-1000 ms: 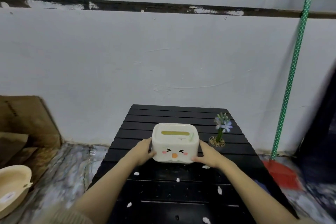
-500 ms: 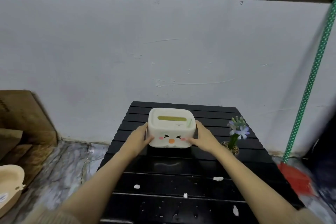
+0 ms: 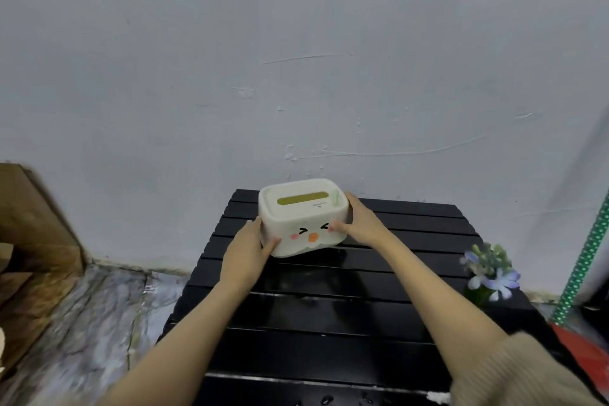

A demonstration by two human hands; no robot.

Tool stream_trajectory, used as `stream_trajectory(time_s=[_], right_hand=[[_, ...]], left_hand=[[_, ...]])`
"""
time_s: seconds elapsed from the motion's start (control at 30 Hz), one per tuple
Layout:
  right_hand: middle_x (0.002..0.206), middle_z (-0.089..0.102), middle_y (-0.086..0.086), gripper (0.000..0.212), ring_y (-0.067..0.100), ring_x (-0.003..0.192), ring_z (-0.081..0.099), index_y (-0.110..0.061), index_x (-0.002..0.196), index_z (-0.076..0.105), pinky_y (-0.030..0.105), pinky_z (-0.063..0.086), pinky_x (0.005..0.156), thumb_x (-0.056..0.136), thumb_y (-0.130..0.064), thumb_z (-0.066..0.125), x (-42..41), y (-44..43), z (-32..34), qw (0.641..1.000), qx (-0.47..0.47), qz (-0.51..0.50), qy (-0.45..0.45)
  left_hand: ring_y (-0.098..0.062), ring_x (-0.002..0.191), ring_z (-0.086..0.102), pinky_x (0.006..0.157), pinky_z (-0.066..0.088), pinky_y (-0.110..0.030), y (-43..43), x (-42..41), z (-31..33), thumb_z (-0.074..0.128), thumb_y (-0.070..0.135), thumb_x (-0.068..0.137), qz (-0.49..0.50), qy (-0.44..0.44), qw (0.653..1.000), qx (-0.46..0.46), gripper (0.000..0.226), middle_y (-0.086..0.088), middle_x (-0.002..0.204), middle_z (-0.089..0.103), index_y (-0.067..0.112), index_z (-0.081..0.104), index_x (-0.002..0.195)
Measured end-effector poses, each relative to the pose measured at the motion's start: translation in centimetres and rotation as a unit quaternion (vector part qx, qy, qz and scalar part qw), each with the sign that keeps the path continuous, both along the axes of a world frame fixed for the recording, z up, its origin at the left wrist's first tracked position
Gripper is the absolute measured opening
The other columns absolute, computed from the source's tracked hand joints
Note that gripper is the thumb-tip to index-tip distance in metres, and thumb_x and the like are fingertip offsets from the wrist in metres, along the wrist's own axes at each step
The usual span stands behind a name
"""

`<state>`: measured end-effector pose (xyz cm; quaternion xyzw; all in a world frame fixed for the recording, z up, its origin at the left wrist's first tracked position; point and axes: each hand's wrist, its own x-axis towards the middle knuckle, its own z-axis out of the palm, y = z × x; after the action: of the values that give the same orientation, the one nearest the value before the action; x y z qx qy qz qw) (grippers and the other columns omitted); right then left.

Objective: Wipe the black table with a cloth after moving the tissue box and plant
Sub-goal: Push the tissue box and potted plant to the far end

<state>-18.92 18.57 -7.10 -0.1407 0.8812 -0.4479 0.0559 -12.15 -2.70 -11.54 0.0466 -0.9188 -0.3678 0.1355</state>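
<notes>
Two hands on the job, read left to right. Lower left: marbled floor (image 3: 82, 323), no cloth in sight. Centre, toward the upper edge of the black table (image 3: 329, 316): left hand (image 3: 245, 252) clamped on the tissue box (image 3: 303, 217) at its near-left corner, fingers curled under the lower edge. Box tilted, probably clear of the slats. Right hand (image 3: 357, 224) closed around the opposite side, thumb on the printed face. Likely light, rigid, smooth plastic; best gripped low on both sides. Right edge: plant (image 3: 491, 270), unmoved, probably tippy.
</notes>
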Motion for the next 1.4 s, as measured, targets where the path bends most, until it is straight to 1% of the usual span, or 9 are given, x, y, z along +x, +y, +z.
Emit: stream_trajectory(time_s=[0.1,0.3,0.43,0.57,0.83,1.03,1.2,1.3,1.4], right_hand=[[0.119,0.051,-0.003,0.06,0.015,0.109,0.045,-0.024,0.127,0.036,0.03,0.037,0.084,0.077,-0.011,0.066,-0.6,0.3,-0.5,1.0,0.008,0.011,-0.011],[0.131,0.047,-0.001,0.062,0.016,0.12,0.043,-0.019,0.132,0.033,0.026,0.037,0.088,0.079,-0.016,0.066,0.6,0.9,-0.8,1.0,-0.023,-0.002,-0.015],[0.153,0.022,0.003,0.08,0.02,0.139,0.023,-0.015,0.143,0.013,0.037,0.024,0.112,0.082,-0.033,0.062,3.3,2.0,-1.3,0.999,0.02,-0.021,-0.024],[0.153,0.021,0.003,0.076,0.017,0.139,0.022,-0.019,0.143,0.012,0.036,0.021,0.113,0.085,-0.03,0.06,7.4,3.4,-2.1,0.999,0.037,-0.015,-0.018],[0.153,0.018,-0.007,0.077,0.009,0.139,0.018,-0.029,0.142,0.011,0.03,0.02,0.112,0.082,-0.04,0.058,16.3,7.0,-2.3,0.999,0.048,-0.011,-0.003],[0.147,0.016,-0.021,0.112,-0.003,0.134,0.015,-0.036,0.14,0.011,0.021,0.02,0.107,0.046,-0.091,0.037,22.2,10.7,-2.5,0.998,0.05,-0.035,-0.032],[0.141,0.021,-0.022,0.1,-0.003,0.132,0.021,-0.033,0.139,0.017,0.018,0.021,0.103,0.056,-0.083,0.045,24.2,14.0,-2.1,0.994,0.046,-0.095,0.009],[0.147,0.029,-0.007,0.075,0.008,0.135,0.027,-0.025,0.139,0.02,0.024,0.024,0.106,0.079,-0.037,0.063,23.3,15.6,-2.7,0.988,0.05,-0.138,0.036],[0.15,0.027,0.003,0.076,0.016,0.136,0.026,-0.018,0.141,0.017,0.031,0.025,0.108,0.082,-0.023,0.064,21.3,16.0,-3.4,0.985,0.063,-0.161,0.028]], left_hand=[[-0.025,0.127,0.044,0.095,0.046,-0.044,0.6,0.2,-0.7,0.055,0.041,0.084,0.03,-0.008,0.999,0.014,0.053,-0.007,0.13,0.055,0.016,0.043,0.129],[-0.022,0.131,0.04,0.102,0.041,-0.044,1.1,1.4,-0.5,0.052,0.042,0.085,0.027,-0.021,0.999,0.028,0.059,-0.006,0.138,0.047,0.018,0.033,0.136],[-0.019,0.131,0.037,0.101,0.035,-0.033,2.1,4.4,-0.5,0.052,0.033,0.088,0.019,-0.015,0.998,0.065,0.053,-0.005,0.14,0.044,0.017,0.034,0.135],[-0.015,0.14,0.023,0.112,0.025,-0.033,3.3,8.2,-2.7,0.052,0.03,0.089,-0.003,-0.054,0.996,0.074,0.054,-0.004,0.147,0.036,0.018,0.032,0.137],[-0.013,0.139,0.024,0.114,0.024,-0.031,5.2,10.9,-3.3,0.049,0.031,0.091,-0.029,-0.054,0.998,0.01,0.051,-0.001,0.148,0.034,0.02,0.032,0.138],[-0.014,0.138,0.027,0.112,0.027,-0.03,5.2,11.0,-3.3,0.05,0.028,0.09,-0.032,-0.048,0.998,-0.021,0.051,-0.003,0.147,0.037,0.017,0.033,0.138],[-0.015,0.138,0.029,0.112,0.028,-0.032,5.4,11.0,-3.2,0.051,0.028,0.09,-0.027,-0.048,0.998,-0.026,0.052,-0.004,0.146,0.038,0.017,0.033,0.138],[-0.016,0.138,0.029,0.111,0.03,-0.033,5.4,11.1,-3.1,0.052,0.027,0.09,-0.028,-0.048,0.998,-0.026,0.052,-0.005,0.146,0.038,0.017,0.033,0.137],[-0.015,0.138,0.029,0.111,0.03,-0.033,5.5,11.2,-3.1,0.052,0.027,0.09,-0.029,-0.048,0.998,-0.023,0.052,-0.004,0.146,0.038,0.017,0.033,0.137]])
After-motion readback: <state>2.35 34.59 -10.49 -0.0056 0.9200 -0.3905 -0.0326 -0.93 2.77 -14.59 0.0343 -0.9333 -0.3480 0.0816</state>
